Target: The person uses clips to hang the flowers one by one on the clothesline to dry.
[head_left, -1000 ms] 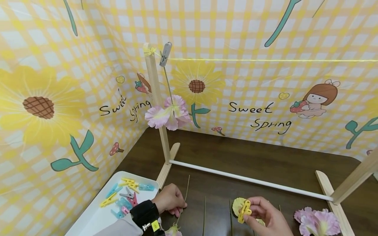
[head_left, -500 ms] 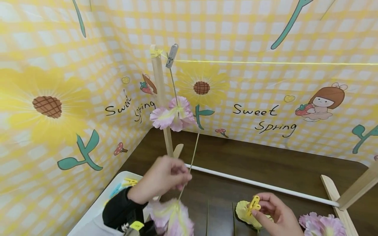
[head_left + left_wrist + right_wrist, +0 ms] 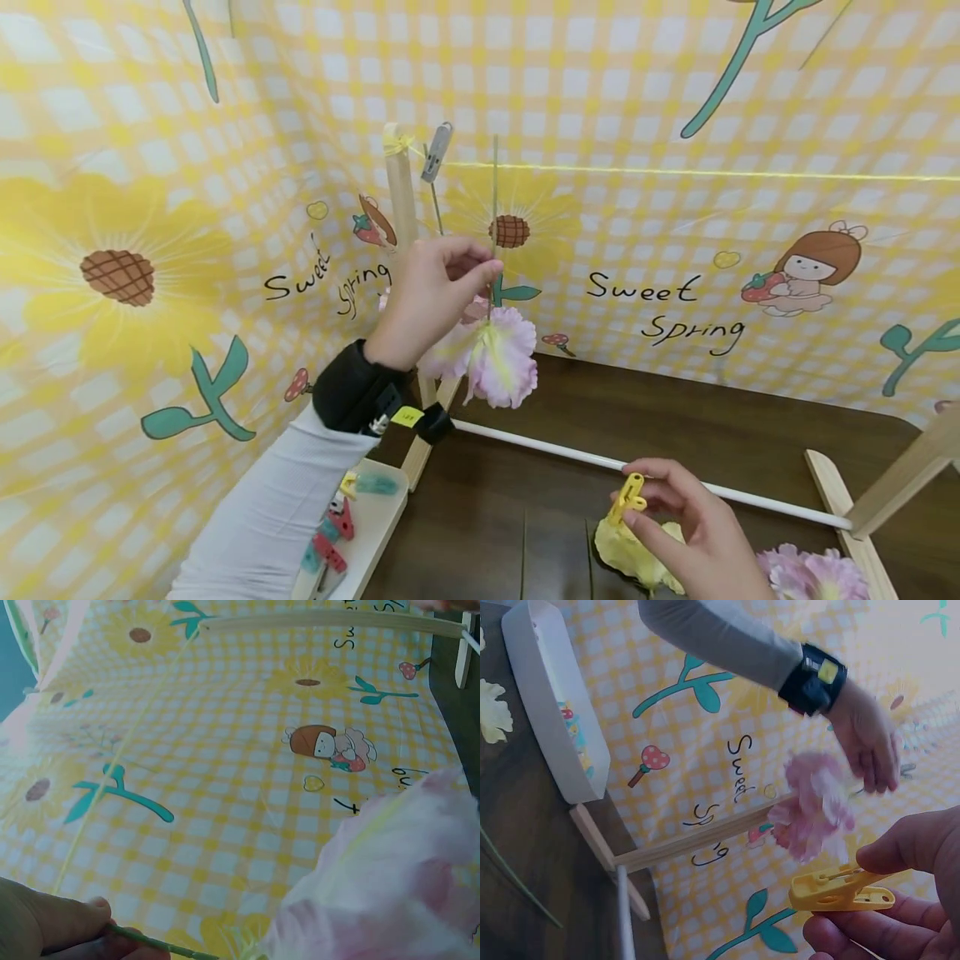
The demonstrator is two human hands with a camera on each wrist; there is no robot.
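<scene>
My left hand [image 3: 442,292] pinches the green stem [image 3: 495,200] of a pink artificial flower [image 3: 502,358] and holds it bloom-down. The stem's tip rises past the yellow string [image 3: 675,173]; whether it touches the string I cannot tell. In the left wrist view the flower's petals [image 3: 397,877] fill the lower right. My right hand [image 3: 697,525] pinches a yellow clothespin [image 3: 628,498] between thumb and fingers, above a yellow flower [image 3: 637,554]. A grey clothespin [image 3: 437,152] on the string grips another stem, whose pink flower is mostly hidden behind my left hand.
A wooden post [image 3: 402,196] carries the string at left, and a white rod [image 3: 555,452] joins the stand's feet. The white tray [image 3: 386,521] with several clothespins is partly covered by my left sleeve. Another pink flower [image 3: 817,573] lies at right on the dark table [image 3: 480,533].
My left hand has lifted the pink flower from the table up to the string, turning its stem upright. My right hand has stayed low with the yellow clothespin, shifting only slightly.
</scene>
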